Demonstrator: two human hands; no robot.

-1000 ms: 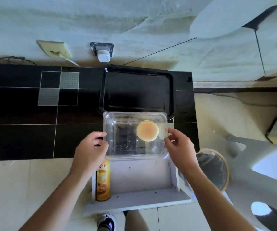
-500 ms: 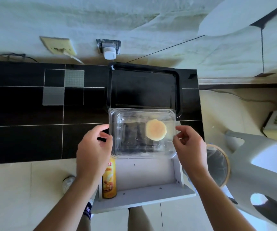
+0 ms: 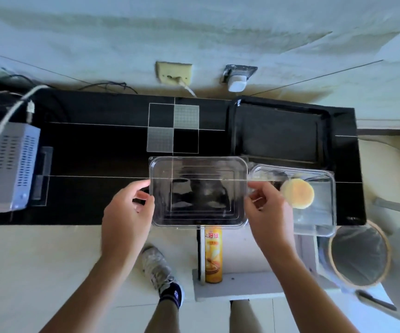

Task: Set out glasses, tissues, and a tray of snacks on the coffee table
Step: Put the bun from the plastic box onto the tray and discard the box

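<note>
Both hands hold a clear plastic lid (image 3: 197,192) above the front edge of the black table (image 3: 98,150). My left hand (image 3: 128,212) grips its left edge and my right hand (image 3: 268,212) grips its right edge. To the right sits the clear plastic container base (image 3: 314,212) with one round yellow cake (image 3: 297,193) inside, overhanging the table's front edge. Behind it, an empty black tray (image 3: 278,131) lies at the table's back right.
A yellow snack can (image 3: 213,254) lies on a white shelf (image 3: 242,287) below the table. A lined bin (image 3: 360,255) stands at the right, a grey device (image 3: 4,164) with cables on the table's left. My shoe (image 3: 160,270) is on the tiled floor.
The lid has come off the container and moved left in both hands. The base with the cake stays at the right. The view has shifted left.
</note>
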